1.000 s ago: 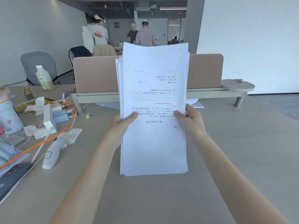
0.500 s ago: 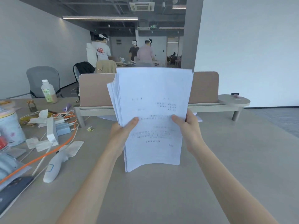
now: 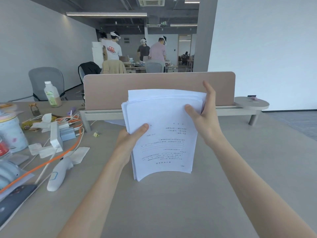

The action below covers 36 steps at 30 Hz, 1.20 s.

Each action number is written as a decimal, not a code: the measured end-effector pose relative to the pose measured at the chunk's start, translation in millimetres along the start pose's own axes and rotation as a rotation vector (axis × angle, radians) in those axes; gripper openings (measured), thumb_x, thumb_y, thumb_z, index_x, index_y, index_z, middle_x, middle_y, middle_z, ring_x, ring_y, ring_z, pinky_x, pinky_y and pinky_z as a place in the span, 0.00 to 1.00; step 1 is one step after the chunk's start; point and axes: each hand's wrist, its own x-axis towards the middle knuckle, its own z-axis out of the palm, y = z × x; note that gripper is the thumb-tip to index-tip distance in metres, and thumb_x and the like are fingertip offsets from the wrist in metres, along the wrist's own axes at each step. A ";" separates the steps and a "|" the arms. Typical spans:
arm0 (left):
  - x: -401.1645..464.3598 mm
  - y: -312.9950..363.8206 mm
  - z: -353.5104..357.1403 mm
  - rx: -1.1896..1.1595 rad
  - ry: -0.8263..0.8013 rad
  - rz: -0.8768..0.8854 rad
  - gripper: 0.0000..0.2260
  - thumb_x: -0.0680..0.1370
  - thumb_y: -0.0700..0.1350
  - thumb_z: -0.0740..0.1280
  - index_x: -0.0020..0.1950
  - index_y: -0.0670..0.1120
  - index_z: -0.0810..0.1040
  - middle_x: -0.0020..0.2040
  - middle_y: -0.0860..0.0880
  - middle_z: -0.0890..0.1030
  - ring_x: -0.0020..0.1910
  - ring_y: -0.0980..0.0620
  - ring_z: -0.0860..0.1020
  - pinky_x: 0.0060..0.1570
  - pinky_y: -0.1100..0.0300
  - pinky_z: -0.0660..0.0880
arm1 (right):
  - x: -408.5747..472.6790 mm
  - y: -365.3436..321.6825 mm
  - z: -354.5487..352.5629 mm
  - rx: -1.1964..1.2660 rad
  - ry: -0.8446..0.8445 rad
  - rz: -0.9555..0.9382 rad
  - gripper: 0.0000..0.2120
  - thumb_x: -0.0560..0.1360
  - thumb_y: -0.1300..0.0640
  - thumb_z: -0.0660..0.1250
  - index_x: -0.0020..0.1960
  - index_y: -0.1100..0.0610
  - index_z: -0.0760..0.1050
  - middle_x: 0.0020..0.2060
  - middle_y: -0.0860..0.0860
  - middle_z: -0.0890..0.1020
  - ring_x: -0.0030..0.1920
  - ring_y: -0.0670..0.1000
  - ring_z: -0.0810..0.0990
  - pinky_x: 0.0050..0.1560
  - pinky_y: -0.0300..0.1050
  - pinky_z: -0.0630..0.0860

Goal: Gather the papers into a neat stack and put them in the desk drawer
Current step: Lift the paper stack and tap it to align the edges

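Note:
A thick stack of white printed papers (image 3: 164,134) stands on its lower edge on the grey desk (image 3: 171,203), bowed, with its top curling away from me. My left hand (image 3: 130,140) grips the stack's left edge, thumb on the front sheet. My right hand (image 3: 204,117) rests against the upper right edge, thumb on the front and fingers stretched up behind the sheets. The sheet edges are slightly fanned at the left and the top. No drawer is in view.
A beige divider panel (image 3: 154,90) on a low shelf stands just behind the papers. At the left lie an orange cable (image 3: 51,160), a white handheld device (image 3: 58,176), chargers, tissues, a bottle (image 3: 51,94) and a cylindrical tin (image 3: 10,133). Several people stand far behind.
The stack has come down from mid-air and now rests on the desk on its lower edge. My right hand slid from the lower right edge up to the top right corner.

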 end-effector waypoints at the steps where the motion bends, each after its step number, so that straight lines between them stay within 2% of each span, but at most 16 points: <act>1: -0.2 0.6 0.3 0.000 -0.004 0.001 0.15 0.67 0.52 0.77 0.50 0.48 0.85 0.50 0.49 0.88 0.51 0.48 0.86 0.55 0.48 0.80 | 2.0 -4.3 -1.8 -0.052 -0.008 -0.053 0.35 0.78 0.64 0.66 0.78 0.47 0.53 0.71 0.29 0.61 0.61 0.25 0.66 0.63 0.20 0.61; 3: -1.6 1.2 1.0 -0.005 -0.017 0.011 0.15 0.67 0.51 0.76 0.51 0.48 0.85 0.50 0.49 0.88 0.51 0.49 0.86 0.54 0.49 0.80 | 6.4 -7.3 -4.0 -0.157 -0.028 -0.127 0.34 0.78 0.67 0.64 0.78 0.48 0.56 0.68 0.25 0.61 0.58 0.29 0.68 0.57 0.15 0.59; 4: -2.4 1.1 1.4 -0.008 -0.020 0.017 0.15 0.67 0.51 0.76 0.52 0.48 0.85 0.50 0.49 0.88 0.51 0.49 0.86 0.53 0.50 0.80 | 8.5 -6.6 -4.1 -0.205 -0.039 -0.158 0.32 0.78 0.67 0.64 0.78 0.49 0.60 0.68 0.27 0.64 0.61 0.31 0.69 0.59 0.16 0.58; 6: -4.0 1.1 2.1 -0.011 -0.024 0.021 0.15 0.67 0.51 0.76 0.51 0.48 0.85 0.50 0.49 0.88 0.50 0.49 0.86 0.52 0.51 0.80 | 11.7 -4.5 -2.9 -0.290 -0.057 -0.190 0.27 0.78 0.65 0.65 0.75 0.51 0.68 0.64 0.39 0.75 0.64 0.43 0.71 0.61 0.23 0.62; 8: -4.6 1.4 2.9 -0.011 -0.024 0.023 0.14 0.67 0.51 0.76 0.51 0.49 0.85 0.50 0.50 0.88 0.50 0.50 0.86 0.50 0.52 0.80 | 12.8 -1.8 -1.6 -0.345 -0.059 -0.199 0.23 0.77 0.64 0.66 0.71 0.51 0.74 0.55 0.44 0.78 0.59 0.48 0.73 0.59 0.28 0.66; 11: -3.1 1.9 3.3 -0.011 -0.019 0.024 0.14 0.67 0.51 0.76 0.50 0.48 0.85 0.49 0.49 0.88 0.49 0.49 0.86 0.49 0.52 0.80 | 12.9 -0.7 -0.7 -0.347 -0.049 -0.184 0.17 0.77 0.63 0.67 0.64 0.50 0.80 0.57 0.49 0.79 0.56 0.45 0.75 0.56 0.19 0.62; 13: -1.8 2.2 3.2 -0.011 -0.020 0.028 0.14 0.67 0.51 0.76 0.50 0.48 0.85 0.49 0.49 0.88 0.49 0.50 0.86 0.49 0.52 0.80 | 13.0 0.8 -0.5 -0.342 -0.047 -0.172 0.16 0.77 0.63 0.68 0.62 0.50 0.81 0.59 0.51 0.78 0.56 0.43 0.75 0.56 0.18 0.61; 18: 2.3 1.0 3.4 -0.019 -0.014 0.036 0.09 0.70 0.47 0.77 0.49 0.49 0.85 0.47 0.51 0.88 0.47 0.52 0.86 0.47 0.55 0.79 | 14.4 -0.9 -1.5 -0.340 -0.079 -0.180 0.16 0.77 0.62 0.68 0.63 0.51 0.82 0.59 0.52 0.78 0.57 0.43 0.75 0.58 0.18 0.61; 21: 5.2 0.7 4.3 -0.037 -0.014 0.032 0.09 0.72 0.46 0.77 0.51 0.48 0.84 0.48 0.51 0.88 0.49 0.51 0.86 0.46 0.56 0.79 | 15.4 0.7 -1.1 -0.323 -0.086 -0.123 0.22 0.77 0.59 0.69 0.70 0.49 0.76 0.62 0.53 0.76 0.60 0.43 0.74 0.59 0.19 0.62; 23: 6.1 0.5 4.2 -0.060 -0.027 0.023 0.09 0.73 0.46 0.76 0.53 0.48 0.84 0.49 0.51 0.88 0.49 0.51 0.86 0.46 0.56 0.79 | 10.5 4.6 -0.7 -0.206 -0.079 -0.047 0.30 0.78 0.56 0.69 0.77 0.46 0.64 0.70 0.46 0.71 0.66 0.37 0.70 0.61 0.21 0.62; 25: 6.3 -3.6 3.4 -0.086 -0.044 0.013 0.12 0.72 0.48 0.76 0.54 0.48 0.84 0.51 0.50 0.88 0.51 0.50 0.86 0.50 0.53 0.80 | -0.4 11.8 1.1 0.041 -0.048 0.105 0.33 0.78 0.55 0.69 0.78 0.45 0.57 0.73 0.41 0.69 0.67 0.33 0.69 0.62 0.27 0.65; 26: 5.8 -7.6 3.3 -0.094 -0.047 -0.001 0.13 0.71 0.48 0.76 0.54 0.48 0.84 0.51 0.49 0.88 0.51 0.50 0.86 0.52 0.52 0.79 | -7.7 17.3 2.8 0.161 -0.024 0.195 0.32 0.79 0.54 0.69 0.77 0.45 0.58 0.71 0.42 0.73 0.63 0.35 0.74 0.60 0.32 0.70; 28: 3.0 -19.0 3.5 -0.079 -0.043 -0.038 0.12 0.71 0.48 0.77 0.54 0.49 0.84 0.52 0.50 0.88 0.52 0.51 0.86 0.56 0.49 0.79 | -21.4 35.8 8.1 0.273 -0.017 0.341 0.24 0.78 0.52 0.69 0.72 0.48 0.66 0.61 0.45 0.82 0.56 0.39 0.82 0.58 0.44 0.78; 30: 0.0 -31.2 4.6 -0.036 -0.040 -0.054 0.12 0.69 0.49 0.78 0.52 0.51 0.85 0.52 0.51 0.88 0.52 0.51 0.85 0.60 0.47 0.78 | -33.0 54.0 15.2 0.260 -0.054 0.411 0.18 0.77 0.50 0.70 0.66 0.49 0.74 0.58 0.45 0.85 0.57 0.44 0.84 0.63 0.54 0.78; 34: 1.7 -33.7 7.4 -0.027 -0.010 -0.042 0.18 0.63 0.53 0.80 0.50 0.52 0.86 0.52 0.51 0.87 0.54 0.50 0.85 0.61 0.44 0.77 | -40.7 65.0 23.7 0.256 -0.024 0.439 0.16 0.76 0.49 0.71 0.62 0.49 0.75 0.57 0.44 0.85 0.59 0.47 0.83 0.64 0.57 0.78; 36: 6.4 -28.4 8.0 -0.033 -0.014 -0.022 0.16 0.63 0.52 0.80 0.50 0.51 0.86 0.52 0.50 0.87 0.53 0.50 0.85 0.59 0.46 0.78 | -36.3 62.8 22.7 0.280 0.002 0.419 0.15 0.75 0.50 0.71 0.59 0.52 0.73 0.56 0.45 0.85 0.58 0.48 0.84 0.63 0.58 0.78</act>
